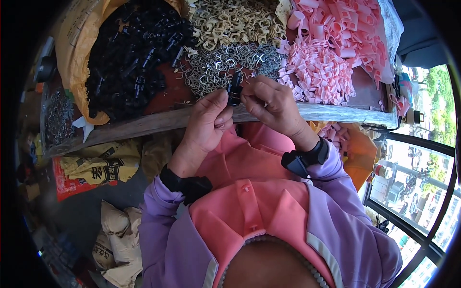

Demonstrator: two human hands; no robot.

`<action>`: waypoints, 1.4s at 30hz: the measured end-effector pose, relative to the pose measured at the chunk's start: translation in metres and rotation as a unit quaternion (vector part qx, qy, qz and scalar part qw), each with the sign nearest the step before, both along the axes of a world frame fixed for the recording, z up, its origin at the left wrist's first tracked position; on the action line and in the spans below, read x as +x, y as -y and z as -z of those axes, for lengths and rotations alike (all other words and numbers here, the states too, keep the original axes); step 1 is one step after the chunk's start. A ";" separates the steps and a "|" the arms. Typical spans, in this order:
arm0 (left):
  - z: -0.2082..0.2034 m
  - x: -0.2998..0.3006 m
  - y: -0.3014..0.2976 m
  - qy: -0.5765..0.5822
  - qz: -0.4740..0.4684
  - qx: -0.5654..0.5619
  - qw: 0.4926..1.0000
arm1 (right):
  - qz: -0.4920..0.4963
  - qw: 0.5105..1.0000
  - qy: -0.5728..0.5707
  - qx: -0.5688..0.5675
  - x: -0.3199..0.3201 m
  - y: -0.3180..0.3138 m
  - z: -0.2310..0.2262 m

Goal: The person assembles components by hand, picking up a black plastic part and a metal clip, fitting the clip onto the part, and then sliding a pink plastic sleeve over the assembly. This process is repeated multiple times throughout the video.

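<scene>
Over the front edge of the table, my left hand (210, 117) grips a small black plastic part (234, 89) between thumb and fingers. My right hand (273, 104) is closed in a pinch at the part's right side; whatever lies between those fingertips is too small to make out. Just beyond my hands lies a heap of bent metal clips (211, 72). To the left is a pile of similar black plastic parts (139, 62) in an opened sack (72, 57). Small pale pink pieces (321, 72) are heaped to the right.
Beige ring-like pieces (235, 24) and larger pink plastic pieces (355, 29) are piled at the back. The wooden table edge (129, 128) runs across in front of me. Yellow bags (103, 163) and tan sacks (120, 240) lie on the floor at left; a window (413, 182) is at right.
</scene>
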State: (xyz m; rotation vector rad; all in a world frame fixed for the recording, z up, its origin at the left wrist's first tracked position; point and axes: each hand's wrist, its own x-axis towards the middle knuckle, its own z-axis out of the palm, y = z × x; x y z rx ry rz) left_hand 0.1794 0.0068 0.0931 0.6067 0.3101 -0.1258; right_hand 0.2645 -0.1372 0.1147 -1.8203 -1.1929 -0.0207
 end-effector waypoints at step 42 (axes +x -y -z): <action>0.021 -0.011 -0.054 -0.026 0.003 0.003 1.000 | -0.121 0.984 -0.041 -0.124 0.061 -0.060 0.012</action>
